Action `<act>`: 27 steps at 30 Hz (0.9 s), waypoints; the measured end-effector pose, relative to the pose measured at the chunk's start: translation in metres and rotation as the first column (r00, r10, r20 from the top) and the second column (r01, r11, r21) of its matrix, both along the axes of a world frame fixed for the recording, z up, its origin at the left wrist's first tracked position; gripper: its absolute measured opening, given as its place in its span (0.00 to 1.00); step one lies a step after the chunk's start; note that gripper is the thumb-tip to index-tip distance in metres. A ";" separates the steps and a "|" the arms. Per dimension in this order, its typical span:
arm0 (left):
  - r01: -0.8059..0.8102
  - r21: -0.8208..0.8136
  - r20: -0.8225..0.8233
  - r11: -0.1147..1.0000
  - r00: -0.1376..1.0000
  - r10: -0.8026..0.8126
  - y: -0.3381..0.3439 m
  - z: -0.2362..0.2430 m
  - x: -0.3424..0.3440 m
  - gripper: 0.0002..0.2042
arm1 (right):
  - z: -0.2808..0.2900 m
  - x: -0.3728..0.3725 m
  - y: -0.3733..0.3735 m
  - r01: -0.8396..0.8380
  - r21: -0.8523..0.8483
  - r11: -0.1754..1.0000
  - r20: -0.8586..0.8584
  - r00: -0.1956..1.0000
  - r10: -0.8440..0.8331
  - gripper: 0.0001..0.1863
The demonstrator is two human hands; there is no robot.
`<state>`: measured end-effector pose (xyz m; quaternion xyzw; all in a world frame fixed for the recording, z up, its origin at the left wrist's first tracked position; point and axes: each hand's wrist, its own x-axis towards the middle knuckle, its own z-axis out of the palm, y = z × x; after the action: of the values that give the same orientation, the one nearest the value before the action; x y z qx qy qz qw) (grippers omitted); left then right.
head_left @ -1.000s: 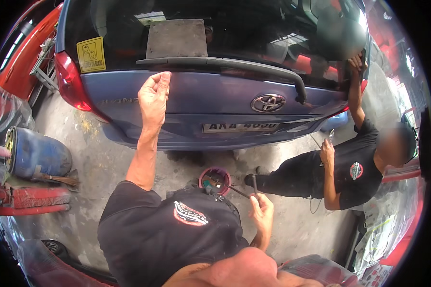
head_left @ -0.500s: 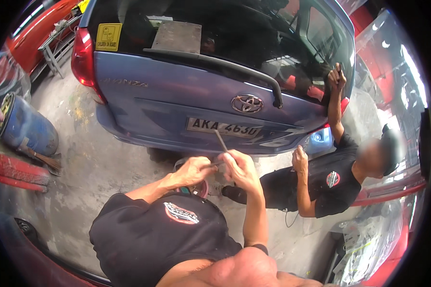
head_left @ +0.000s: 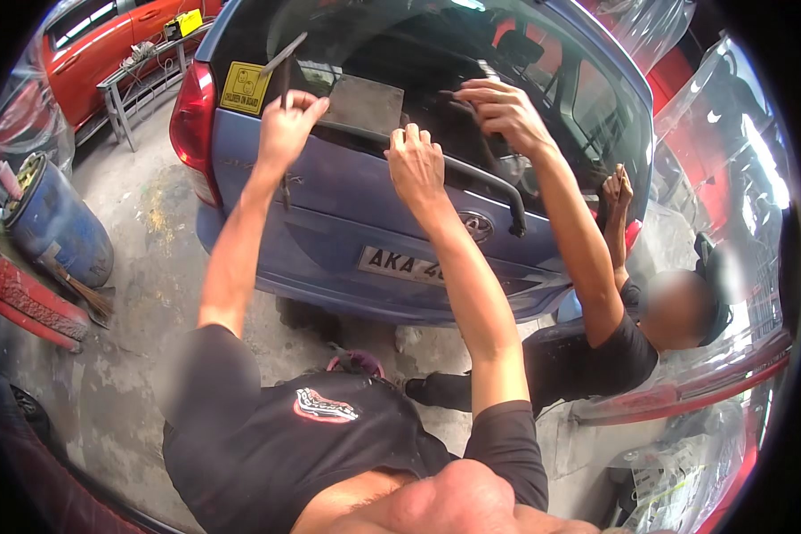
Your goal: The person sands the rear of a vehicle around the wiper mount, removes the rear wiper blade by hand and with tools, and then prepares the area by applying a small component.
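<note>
Apparently pinching thin strip (head_left: 285, 87) just left of wiper (head_left: 484, 178)

Holding thin strip near-upright in left hand (head_left: 286, 133), with fingertips closed on it, in front of rear window (head_left: 400, 53). Bending fingers of right hand (head_left: 416, 169) over wiper's middle; cannot tell whether gripping or just touching. Could scratch rear window through tilting thin strip, bend wiper through leaning on it, or bump co-worker's raised hand (head_left: 512, 117), above wiper's right half, through reaching right.

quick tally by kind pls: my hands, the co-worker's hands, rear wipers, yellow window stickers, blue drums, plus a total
Your hands: 2, left hand and right hand
Co-worker's hands: 2
Rear wiper: 1
Yellow window sticker: 1
Blue drum: 1
Total: 7
</note>
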<state>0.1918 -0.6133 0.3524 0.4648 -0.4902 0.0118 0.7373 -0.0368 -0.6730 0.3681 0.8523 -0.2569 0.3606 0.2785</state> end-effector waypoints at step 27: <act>0.271 0.297 -0.448 0.915 0.886 -0.117 0.026 0.013 0.002 0.23 | 0.007 -0.019 0.001 0.282 0.132 0.950 -0.186 0.949 -0.255 0.13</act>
<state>0.1936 -0.5875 0.3658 0.5281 -0.3584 -0.2514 0.7276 -0.0559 -0.6716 0.3755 0.8556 -0.3742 0.2254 0.2776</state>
